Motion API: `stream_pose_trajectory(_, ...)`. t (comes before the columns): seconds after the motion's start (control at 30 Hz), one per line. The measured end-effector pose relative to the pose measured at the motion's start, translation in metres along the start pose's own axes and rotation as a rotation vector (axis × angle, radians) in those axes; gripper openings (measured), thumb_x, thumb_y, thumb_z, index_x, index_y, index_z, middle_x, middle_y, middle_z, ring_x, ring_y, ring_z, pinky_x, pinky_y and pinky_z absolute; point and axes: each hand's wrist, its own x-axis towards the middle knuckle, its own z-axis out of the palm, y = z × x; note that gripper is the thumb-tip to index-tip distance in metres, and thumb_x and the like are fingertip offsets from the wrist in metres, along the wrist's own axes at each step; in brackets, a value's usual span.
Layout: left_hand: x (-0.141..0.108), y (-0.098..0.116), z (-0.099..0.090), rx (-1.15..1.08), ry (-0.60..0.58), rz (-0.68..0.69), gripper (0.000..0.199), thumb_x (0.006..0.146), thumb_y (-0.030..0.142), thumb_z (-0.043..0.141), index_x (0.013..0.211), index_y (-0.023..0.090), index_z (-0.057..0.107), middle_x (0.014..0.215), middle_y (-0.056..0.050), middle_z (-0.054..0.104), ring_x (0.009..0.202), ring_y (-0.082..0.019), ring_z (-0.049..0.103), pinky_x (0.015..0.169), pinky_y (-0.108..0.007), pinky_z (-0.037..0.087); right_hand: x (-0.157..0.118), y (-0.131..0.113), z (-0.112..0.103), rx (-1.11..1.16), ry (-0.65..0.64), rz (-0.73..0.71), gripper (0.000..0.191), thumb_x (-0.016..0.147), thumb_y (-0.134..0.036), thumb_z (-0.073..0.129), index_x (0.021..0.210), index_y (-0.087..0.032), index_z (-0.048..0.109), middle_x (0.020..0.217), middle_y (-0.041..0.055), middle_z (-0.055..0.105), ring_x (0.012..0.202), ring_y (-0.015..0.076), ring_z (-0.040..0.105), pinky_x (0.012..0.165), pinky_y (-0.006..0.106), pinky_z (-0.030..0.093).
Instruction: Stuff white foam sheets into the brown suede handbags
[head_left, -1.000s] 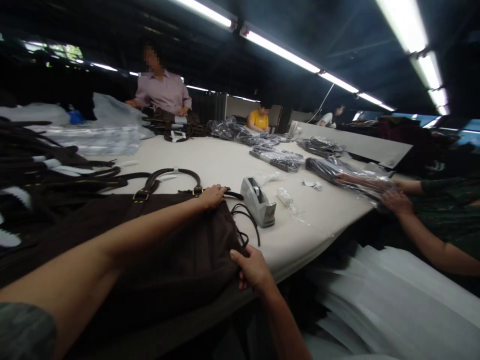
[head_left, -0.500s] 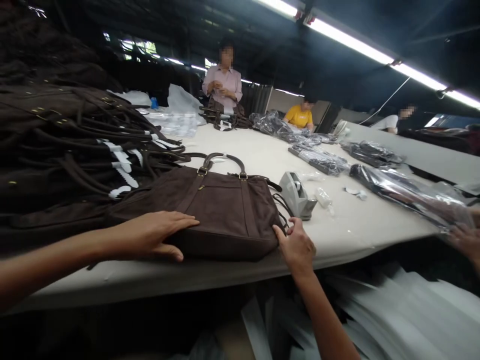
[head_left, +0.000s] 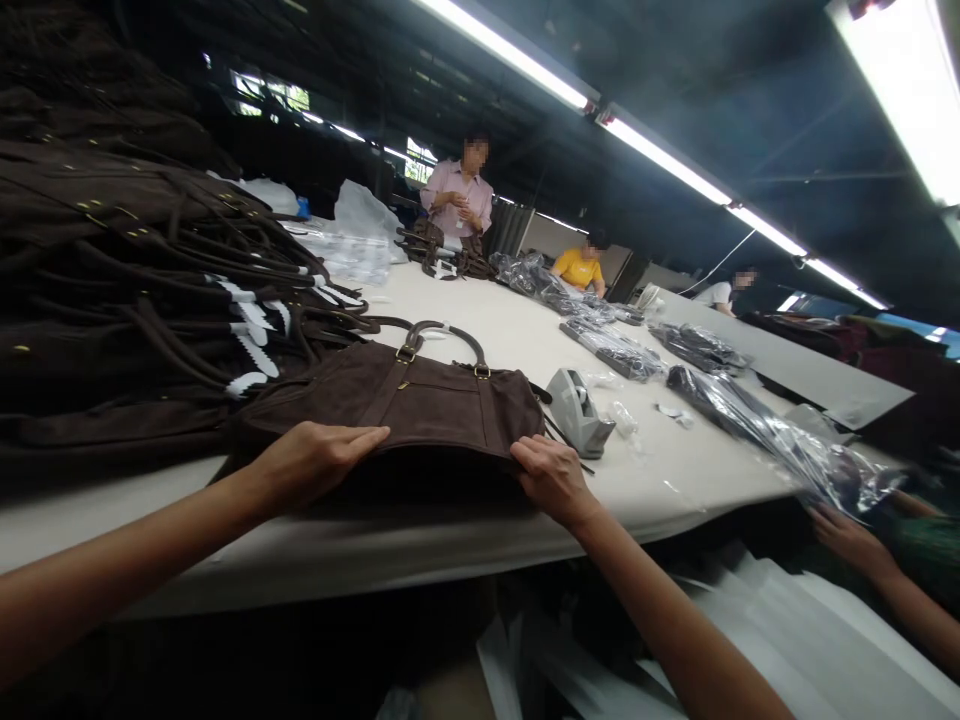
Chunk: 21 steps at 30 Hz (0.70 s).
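A dark brown handbag [head_left: 442, 405] lies on the white table, its two handles pointing away from me. My left hand [head_left: 319, 458] grips the bag's near edge left of the middle, thumb hidden beneath. At the near right corner, my right hand [head_left: 551, 470] has its fingers curled round the same edge. Between the hands the near edge is raised, with the bag's dark underside below it. A grey tape dispenser [head_left: 579, 415] stands just beyond my right hand.
A tall pile of brown handbags [head_left: 150, 300] fills the left. Plastic-wrapped bags [head_left: 765, 425] lie along the right, where a co-worker's hand [head_left: 855, 540] touches one. White sheets [head_left: 817, 640] are below the table edge. Other people stand or sit at the far side.
Both my hands have gone from resting against the handbag to gripping its near edge, which has lifted. My view has shifted, and the co-worker's hand at right shows more fully.
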Motion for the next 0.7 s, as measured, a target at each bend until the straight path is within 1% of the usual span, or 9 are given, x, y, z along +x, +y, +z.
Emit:
stream_pose_trajectory(0.1,-0.018,-0.008,0.021,0.099,0.095,0.091,0.054,0.094,0.01,0.028,0.138,0.025,0.053,0.135,-0.003,0.061,0.122,-0.018,0.06,0.103,-0.031,0.049,0.0,0.006,0.019,-0.071,0.044,-0.088,0.016,0.091,-0.011,0.054,0.088,-0.02,0.068,0.076,0.0025,0.063,0.076,0.0188,0.055,0.065,0.03,0.038)
stream_pose_trajectory(0.17,-0.03,-0.012,0.026,0.155,0.089,0.101,0.056,0.094,0.009,0.029,0.143,0.031,0.047,0.139,0.001,0.058,0.127,-0.016,0.056,0.108,-0.031,0.046,-0.004,0.012,0.032,-0.059,0.05,-0.134,0.03,0.092,-0.008,0.049,0.112,-0.021,0.068,0.081,0.0032,0.064,0.076,0.0188,0.054,0.066,0.029,0.041)
stream_pose_trajectory(0.2,-0.035,-0.014,0.025,0.181,0.077,0.088,0.057,0.094,0.009,0.03,0.144,0.034,0.044,0.141,0.002,0.057,0.127,-0.016,0.056,0.108,-0.031,0.045,-0.007,0.015,0.037,-0.048,0.049,-0.145,0.039,0.093,-0.008,0.047,0.125,-0.023,0.063,0.087,0.004,0.065,0.079,0.0187,0.055,0.069,0.029,0.043)
stream_pose_trajectory(0.3,-0.047,-0.024,0.013,0.24,0.076,0.029,0.062,0.092,0.009,0.032,0.146,0.037,0.039,0.138,0.001,0.059,0.122,-0.018,0.06,0.106,-0.034,0.047,-0.017,0.025,0.049,-0.052,0.051,-0.134,0.059,0.091,-0.004,0.045,0.145,-0.028,0.046,0.12,0.0085,0.063,0.104,0.0207,0.058,0.089,0.032,0.047)
stream_pose_trajectory(0.4,-0.055,-0.034,-0.004,0.248,0.072,0.05,0.064,0.089,0.006,0.032,0.144,0.037,0.043,0.137,0.001,0.061,0.128,-0.021,0.055,0.114,-0.044,0.038,-0.027,0.033,0.055,-0.096,0.039,-0.11,0.072,0.085,0.001,0.045,0.15,-0.03,0.038,0.151,0.0107,0.041,0.138,0.0283,0.039,0.111,0.048,0.035)
stream_pose_trajectory(0.47,-0.059,-0.038,-0.012,0.242,0.017,0.054,0.068,0.087,0.003,0.03,0.143,0.04,0.044,0.14,0.002,0.057,0.134,-0.024,0.048,0.119,-0.054,0.027,-0.032,0.035,0.057,-0.083,-0.004,-0.098,0.082,0.079,0.003,0.045,0.153,-0.028,0.03,0.159,0.0115,0.029,0.146,0.0298,0.027,0.116,0.054,0.027)
stream_pose_trajectory(0.5,-0.061,-0.039,-0.013,0.233,-0.015,0.036,0.07,0.086,0.002,0.029,0.142,0.041,0.044,0.141,0.003,0.056,0.135,-0.025,0.048,0.119,-0.056,0.026,-0.035,0.035,0.058,-0.06,-0.029,-0.09,0.086,0.076,0.003,0.046,0.154,-0.027,0.027,0.161,0.0122,0.023,0.147,0.0298,0.025,0.117,0.054,0.025)
stream_pose_trajectory(0.6,-0.069,-0.04,-0.014,0.165,-0.128,-0.055,0.07,0.085,0.004,0.032,0.143,0.041,0.043,0.143,0.004,0.055,0.131,-0.027,0.052,0.113,-0.049,0.039,-0.042,0.031,0.06,0.03,-0.063,-0.06,0.091,0.074,0.0,0.051,0.156,-0.026,0.022,0.164,0.0124,0.005,0.149,0.032,0.017,0.118,0.055,0.025)
stream_pose_trajectory(0.7,-0.074,-0.04,-0.012,0.082,-0.233,-0.138,0.065,0.088,0.014,0.04,0.145,0.043,0.038,0.145,0.003,0.052,0.13,-0.031,0.052,0.107,-0.046,0.046,-0.047,0.025,0.057,0.087,-0.045,-0.035,0.081,0.082,-0.014,0.059,0.155,-0.029,0.025,0.164,0.011,-0.006,0.149,0.0353,0.012,0.116,0.059,0.027)
